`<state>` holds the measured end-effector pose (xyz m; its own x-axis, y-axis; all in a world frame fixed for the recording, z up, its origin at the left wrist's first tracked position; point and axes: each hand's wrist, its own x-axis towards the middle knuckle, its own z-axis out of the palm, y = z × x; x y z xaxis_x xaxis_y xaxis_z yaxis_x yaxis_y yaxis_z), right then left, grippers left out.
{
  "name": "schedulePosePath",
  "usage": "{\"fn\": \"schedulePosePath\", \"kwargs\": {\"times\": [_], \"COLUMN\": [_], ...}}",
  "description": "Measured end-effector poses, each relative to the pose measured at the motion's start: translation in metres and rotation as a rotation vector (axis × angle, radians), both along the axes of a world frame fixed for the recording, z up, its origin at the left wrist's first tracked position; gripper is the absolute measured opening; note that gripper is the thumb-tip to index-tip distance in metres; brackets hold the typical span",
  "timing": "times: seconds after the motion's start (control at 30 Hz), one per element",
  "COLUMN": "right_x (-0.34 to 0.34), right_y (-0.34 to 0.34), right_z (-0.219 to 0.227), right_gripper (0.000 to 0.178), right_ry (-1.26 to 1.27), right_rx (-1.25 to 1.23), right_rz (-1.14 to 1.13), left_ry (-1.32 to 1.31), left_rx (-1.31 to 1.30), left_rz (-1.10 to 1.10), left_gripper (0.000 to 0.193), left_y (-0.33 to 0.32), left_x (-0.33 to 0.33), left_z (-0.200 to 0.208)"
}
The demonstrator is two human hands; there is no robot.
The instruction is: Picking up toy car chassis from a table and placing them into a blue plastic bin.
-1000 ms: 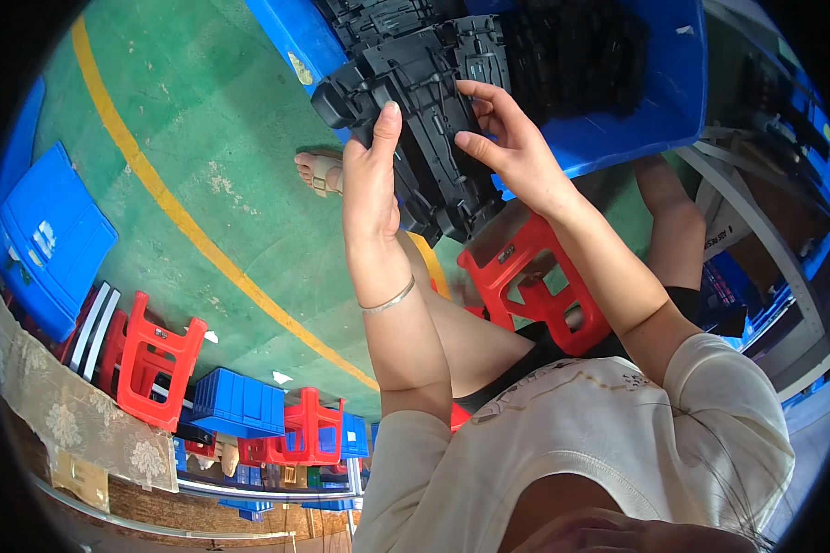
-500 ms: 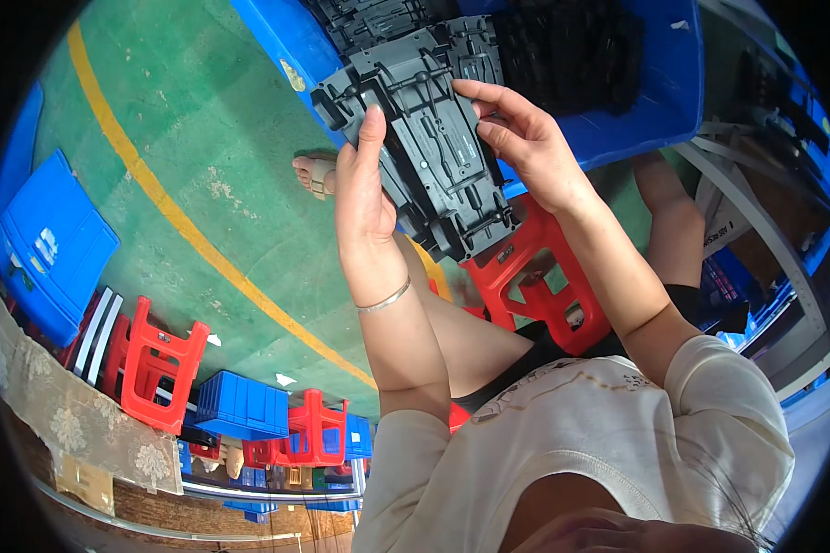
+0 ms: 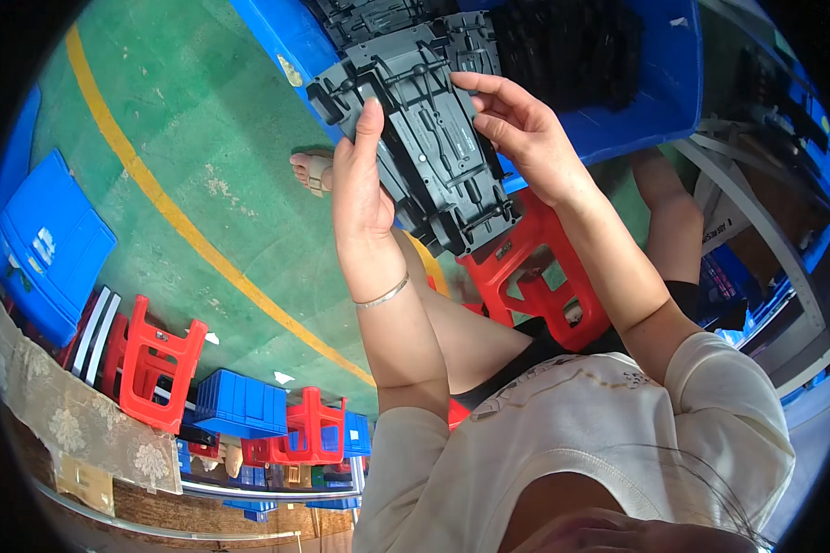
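A dark grey plastic toy car chassis [image 3: 444, 152] is held up in front of me, its ribbed underside with wheel arches and axle parts facing me. My left hand [image 3: 362, 189] is closed on its left side, thumb on top and the other fingers hidden beneath. At the upper right edge, my right hand [image 3: 537, 143] has its index finger and thumb against the chassis, with the remaining fingers curled. Beyond it, similar chassis parts [image 3: 369, 20] and a pile of black parts [image 3: 567, 55] lie in a large blue bin [image 3: 671, 92].
A red stool [image 3: 563, 304] stands between my legs, below the chassis. On the right is a grey metal frame [image 3: 756, 203]. To the left, a yellow line crosses the green floor [image 3: 221, 175]; farther off are blue crates [image 3: 51, 249] and red stools [image 3: 157, 369].
The chassis has shifted very slightly up and to the left, with both hands moving along. My grip looks the same.
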<state>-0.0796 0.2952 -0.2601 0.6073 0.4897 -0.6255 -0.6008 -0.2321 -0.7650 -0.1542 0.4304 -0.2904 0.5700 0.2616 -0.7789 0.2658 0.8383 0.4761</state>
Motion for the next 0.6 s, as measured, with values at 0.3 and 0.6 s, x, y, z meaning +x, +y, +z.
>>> {"fn": "schedulePosePath", "kwargs": {"times": [0.3,0.6], "right_x": [0.007,0.044], "right_y": [-0.002,-0.018], "right_z": [0.001,0.056], "right_gripper": [0.048,0.012], "right_ry": [0.089,-1.056], "right_rx": [0.108,-0.007], "right_rz": [-0.082,1.321], "left_ry": [-0.039,0.027], "left_rx": [-0.039,0.035], "left_rz": [-0.003,-0.495], "left_gripper": [0.038,0.032], "left_y": [-0.001,-0.035], "left_x": [0.003,0.000], "left_z": [0.005,0.003]}}
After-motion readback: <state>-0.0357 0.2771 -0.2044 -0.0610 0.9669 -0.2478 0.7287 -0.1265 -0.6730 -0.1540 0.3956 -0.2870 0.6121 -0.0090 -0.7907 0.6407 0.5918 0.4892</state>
